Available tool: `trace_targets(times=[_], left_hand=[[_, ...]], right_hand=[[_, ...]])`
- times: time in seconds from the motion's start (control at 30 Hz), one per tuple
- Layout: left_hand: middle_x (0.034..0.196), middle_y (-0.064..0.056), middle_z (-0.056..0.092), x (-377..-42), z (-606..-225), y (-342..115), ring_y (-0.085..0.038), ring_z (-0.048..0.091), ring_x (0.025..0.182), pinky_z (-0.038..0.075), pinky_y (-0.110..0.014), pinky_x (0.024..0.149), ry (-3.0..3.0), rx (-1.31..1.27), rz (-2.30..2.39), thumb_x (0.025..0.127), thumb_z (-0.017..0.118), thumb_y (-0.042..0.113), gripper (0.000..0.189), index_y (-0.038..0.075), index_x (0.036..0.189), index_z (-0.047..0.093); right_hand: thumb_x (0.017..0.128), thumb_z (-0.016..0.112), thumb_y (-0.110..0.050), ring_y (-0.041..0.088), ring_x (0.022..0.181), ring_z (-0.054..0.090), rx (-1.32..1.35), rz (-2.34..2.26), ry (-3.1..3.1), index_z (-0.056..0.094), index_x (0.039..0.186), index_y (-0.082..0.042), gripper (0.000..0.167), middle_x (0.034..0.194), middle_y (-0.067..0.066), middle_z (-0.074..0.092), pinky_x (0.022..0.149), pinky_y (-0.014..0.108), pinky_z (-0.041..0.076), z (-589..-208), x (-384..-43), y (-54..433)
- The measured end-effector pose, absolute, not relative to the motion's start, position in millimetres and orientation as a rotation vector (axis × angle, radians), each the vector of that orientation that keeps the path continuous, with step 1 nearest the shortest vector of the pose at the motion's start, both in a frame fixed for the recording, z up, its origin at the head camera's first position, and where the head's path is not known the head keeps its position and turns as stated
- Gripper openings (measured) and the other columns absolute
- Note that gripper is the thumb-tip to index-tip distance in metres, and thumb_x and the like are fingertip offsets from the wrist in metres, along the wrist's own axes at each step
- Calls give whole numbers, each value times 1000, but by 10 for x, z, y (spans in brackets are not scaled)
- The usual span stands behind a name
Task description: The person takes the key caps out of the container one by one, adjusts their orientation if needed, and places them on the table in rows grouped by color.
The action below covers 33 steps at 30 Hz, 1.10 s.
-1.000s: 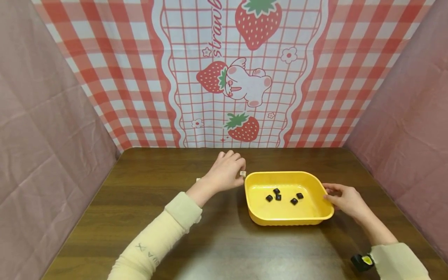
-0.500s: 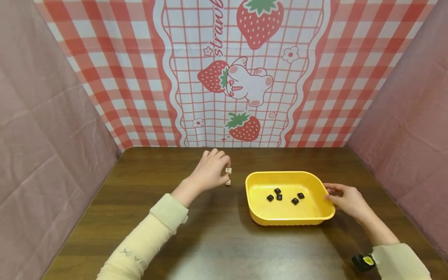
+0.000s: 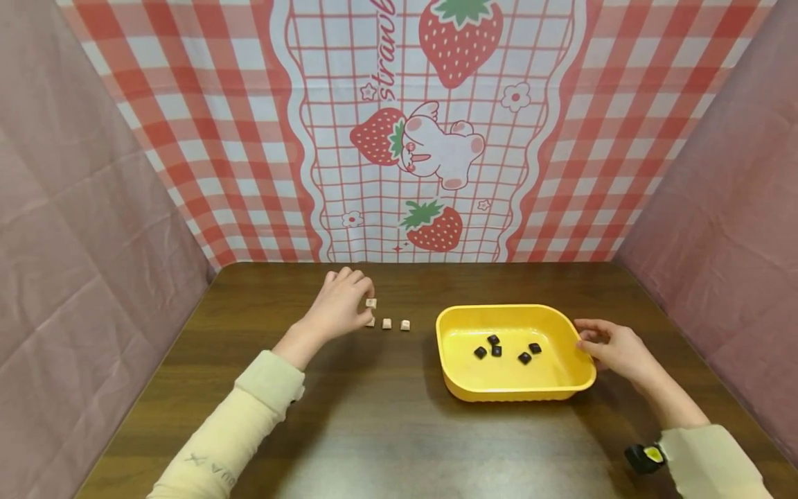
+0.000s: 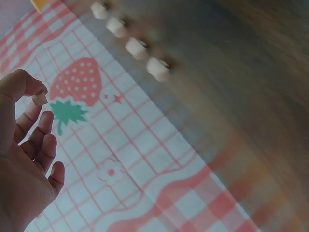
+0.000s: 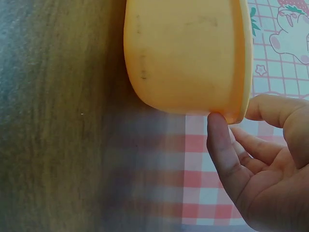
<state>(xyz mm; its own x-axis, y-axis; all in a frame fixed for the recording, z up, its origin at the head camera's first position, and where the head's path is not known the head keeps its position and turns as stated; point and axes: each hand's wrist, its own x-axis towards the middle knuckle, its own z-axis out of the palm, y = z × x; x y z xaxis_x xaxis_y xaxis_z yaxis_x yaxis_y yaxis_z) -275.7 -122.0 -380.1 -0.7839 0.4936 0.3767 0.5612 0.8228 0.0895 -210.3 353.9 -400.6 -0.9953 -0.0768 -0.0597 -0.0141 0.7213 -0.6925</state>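
Between thumb and index finger, my left hand [image 3: 337, 305] pinches a small cream keycap [image 3: 371, 303], raised above the table. The left wrist view also has that pinched keycap [image 4: 39, 96], near the fingertips. Below it, several cream keycaps [image 4: 136, 48] stand in a spaced row on the wood; in the head view the hand partly hides the row's left end, while one keycap [image 3: 405, 325] marks its right end. My right hand [image 3: 620, 350] grips the right end of a yellow plastic basin [image 3: 517, 396], thumb and finger at the rim [image 5: 245, 63]. Several black keycaps [image 3: 496, 351] lie loose inside.
The dark wooden table [image 3: 399, 443] runs back to a strawberry-print checked cloth [image 3: 249, 138]. Pink drapes [image 3: 93, 242] hang on both sides. A black wrist device [image 3: 645, 459] sits by the right cuff.
My left hand has moved left from the basin's edge, carrying the pinched keycap along and uncovering keycaps of the row. The right hand and the basin stay put.
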Motion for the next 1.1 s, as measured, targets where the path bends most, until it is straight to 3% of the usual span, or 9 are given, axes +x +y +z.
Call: trace_targets(times=[0.57,1.1], left_hand=[[89,0,56,-2890,-4085,-1679,-22,46,88,30,-38,76,-2740,-667,-328,69,73,23,22,15,83,59],[88,-1,56,-2969,-4335,-1774,-24,46,90,31,-41,77,-2881,-643,-303,71,72,24,20,17,82,58]], right_hand=[[89,62,-12,18,76,63,-110,-1135,2845,46,127,14,49,107,30,58,60,31,55,-4034,-2168,3551],[90,62,-12,18,78,63,-93,-1131,2839,45,128,15,50,110,32,57,60,31,55,-4013,-2144,3524]])
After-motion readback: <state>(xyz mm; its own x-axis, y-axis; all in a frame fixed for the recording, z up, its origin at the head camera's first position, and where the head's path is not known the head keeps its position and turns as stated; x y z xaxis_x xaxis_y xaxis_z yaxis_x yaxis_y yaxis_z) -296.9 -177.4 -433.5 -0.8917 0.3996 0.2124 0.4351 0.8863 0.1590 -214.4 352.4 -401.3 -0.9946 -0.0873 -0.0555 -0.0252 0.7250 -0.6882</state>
